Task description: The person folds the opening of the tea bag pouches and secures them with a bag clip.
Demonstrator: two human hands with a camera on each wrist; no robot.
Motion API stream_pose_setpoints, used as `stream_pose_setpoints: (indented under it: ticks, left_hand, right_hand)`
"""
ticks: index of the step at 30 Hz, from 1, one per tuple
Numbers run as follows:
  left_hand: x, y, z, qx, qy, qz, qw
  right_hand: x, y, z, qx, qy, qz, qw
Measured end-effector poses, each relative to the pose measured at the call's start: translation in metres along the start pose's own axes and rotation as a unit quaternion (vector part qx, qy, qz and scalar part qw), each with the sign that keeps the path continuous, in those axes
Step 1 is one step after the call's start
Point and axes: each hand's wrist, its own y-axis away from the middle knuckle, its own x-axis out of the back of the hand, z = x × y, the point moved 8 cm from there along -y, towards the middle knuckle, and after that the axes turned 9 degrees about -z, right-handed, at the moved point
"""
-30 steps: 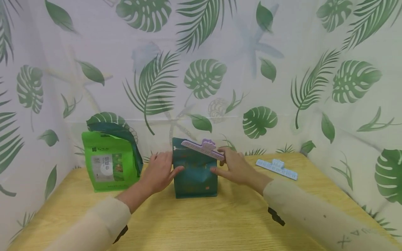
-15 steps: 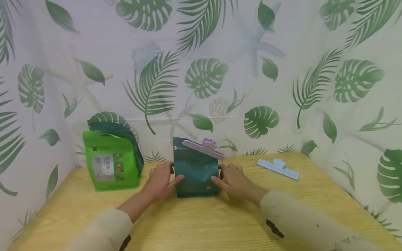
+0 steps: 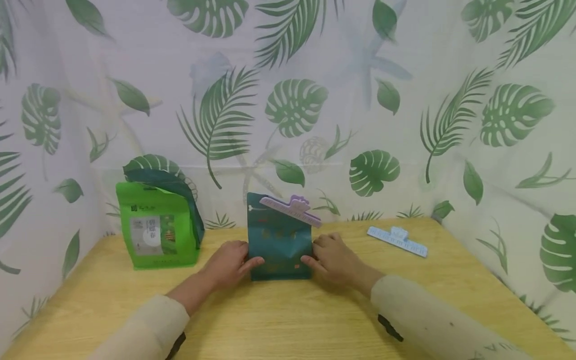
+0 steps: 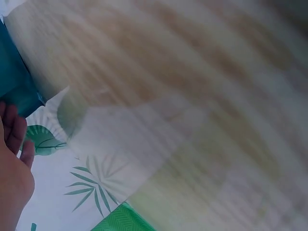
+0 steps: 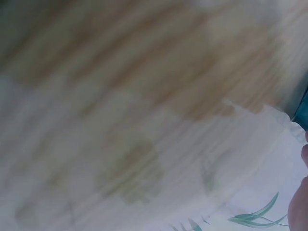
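A dark teal tea bag (image 3: 279, 245) stands upright on the table between my two hands. A lilac bag clip (image 3: 291, 210) sits slanted across its top, its right end lower and sticking out past the bag's edge. My left hand (image 3: 227, 263) holds the bag's left side low down, thumb on the front face, other fingers at the side and partly hidden. On the opposite side, my right hand (image 3: 335, 262) holds it the same way, thumb near the lower right front. In the left wrist view, the fingers (image 4: 17, 130) lie against the teal bag (image 4: 17, 72).
A bright green tea bag (image 3: 157, 225) stands at the left, with another dark teal bag (image 3: 193, 205) right behind it. A light blue bag clip (image 3: 398, 241) lies at the right on the wooden table (image 3: 279, 320). Leaf-patterned cloth (image 3: 288, 150) encloses the back and sides.
My right hand has left the lower end of the lilac clip and slid down to the bag's right side. The left hand has moved slightly lower along the left side.
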Motion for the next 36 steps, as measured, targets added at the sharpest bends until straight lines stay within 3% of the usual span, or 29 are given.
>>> stream_pose_setpoints:
  ticks: [5,9,19,27,36]
  left_hand:
    - [0.001,0.000,-0.001,-0.027,0.024,0.001,0.9994]
    - [0.001,-0.003,0.000,-0.041,0.030,0.007,0.9987]
    - [-0.005,-0.015,-0.008,-0.021,0.029,0.007,0.9993]
    - [-0.002,-0.022,-0.014,0.016,0.031,0.021,0.9992]
    - [0.000,-0.034,-0.019,0.034,-0.035,0.058,0.9971]
  right_hand:
    - [0.001,-0.001,-0.002,0.033,0.040,0.029,0.998]
    - [0.003,-0.003,0.000,0.031,0.043,0.044,0.998]
    - [-0.002,-0.012,0.025,-0.068,-0.057,0.017,0.996]
    - [-0.007,-0.016,0.033,-0.084,-0.033,0.012,0.996]
    - [-0.011,-0.024,0.042,-0.133,-0.023,0.007,0.991]
